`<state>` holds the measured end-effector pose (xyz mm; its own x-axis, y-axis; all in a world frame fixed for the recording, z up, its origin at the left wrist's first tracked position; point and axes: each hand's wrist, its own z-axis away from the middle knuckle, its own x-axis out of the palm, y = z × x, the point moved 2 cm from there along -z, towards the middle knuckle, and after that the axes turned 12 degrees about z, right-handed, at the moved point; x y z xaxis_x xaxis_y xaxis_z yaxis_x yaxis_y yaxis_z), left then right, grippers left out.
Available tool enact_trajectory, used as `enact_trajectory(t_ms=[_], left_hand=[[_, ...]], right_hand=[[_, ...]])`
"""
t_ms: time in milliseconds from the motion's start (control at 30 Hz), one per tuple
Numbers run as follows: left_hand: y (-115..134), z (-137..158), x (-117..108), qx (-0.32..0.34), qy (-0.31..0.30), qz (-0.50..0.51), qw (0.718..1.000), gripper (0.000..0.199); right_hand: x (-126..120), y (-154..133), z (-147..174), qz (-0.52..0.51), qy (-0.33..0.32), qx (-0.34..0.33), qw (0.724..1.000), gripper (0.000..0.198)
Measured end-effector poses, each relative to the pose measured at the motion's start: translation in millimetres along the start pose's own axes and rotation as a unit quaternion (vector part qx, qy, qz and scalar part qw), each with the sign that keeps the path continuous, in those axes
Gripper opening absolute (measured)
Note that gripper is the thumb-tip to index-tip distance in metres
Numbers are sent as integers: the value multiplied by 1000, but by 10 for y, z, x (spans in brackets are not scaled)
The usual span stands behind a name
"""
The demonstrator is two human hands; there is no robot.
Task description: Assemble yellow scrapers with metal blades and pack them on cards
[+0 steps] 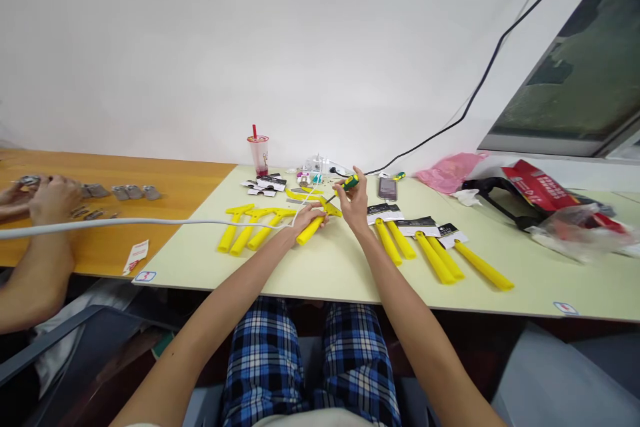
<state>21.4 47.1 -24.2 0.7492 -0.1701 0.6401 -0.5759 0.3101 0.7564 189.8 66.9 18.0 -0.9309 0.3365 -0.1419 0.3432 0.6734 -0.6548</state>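
Observation:
My left hand (316, 212) is closed around a yellow plastic scraper (309, 232), its handle slanting down toward me. In my right hand (355, 203) is a screwdriver (351, 181) with a green and yellow handle. The screwdriver's shaft points down-left to the scraper's head; whether the tip touches a screw is too small to tell. Left of my hands lie several yellow scrapers (244, 237). To the right, more yellow scrapers (434, 259) have black and white cards on their heads. Behind my left hand are loose yellow pieces (304, 195) and flat grey blades.
Black and white cards (265, 184) lie beside a drink cup (259, 157). A phone (388, 188), a pink bag (450, 172) and a red package (545, 190) stand further right. A white cable (165, 221) crosses in front. At left, another person's hands (53, 197) handle metal parts.

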Motion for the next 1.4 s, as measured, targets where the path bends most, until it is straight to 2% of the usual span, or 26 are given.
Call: enact_trajectory(t_ms=[100,267,500,667,833,1033,1200,1400], left_hand=[[-24,-28,4,-5,-1,2,1000,51],[1,-62,6,3,1,14,1000,45],[-10,-69,-47,-1,-3,7,1000,51],[-20,-117,-105,10,4,14,1000,47],[-34,-134,-130,7,9,15,1000,46],[-42,-139,-149,6,-1,14,1000,45],[-76,-144,-204,10,-18,13,1000,48],[22,-98,-140,36,-22,5,999,60]], right_hand=[[1,11,35,33,20,-4,999,71],[-5,-6,49,4,-21,-41,999,72],[-90,23,30,47,10,-20,999,81],[-78,36,41,1,-44,-27,999,81],[-88,78,53,23,-13,3,1000,85],[-80,117,58,-7,-47,5,999,86],[-86,121,54,40,-20,6,999,81],[-66,-25,107,19,20,-16,999,79]])
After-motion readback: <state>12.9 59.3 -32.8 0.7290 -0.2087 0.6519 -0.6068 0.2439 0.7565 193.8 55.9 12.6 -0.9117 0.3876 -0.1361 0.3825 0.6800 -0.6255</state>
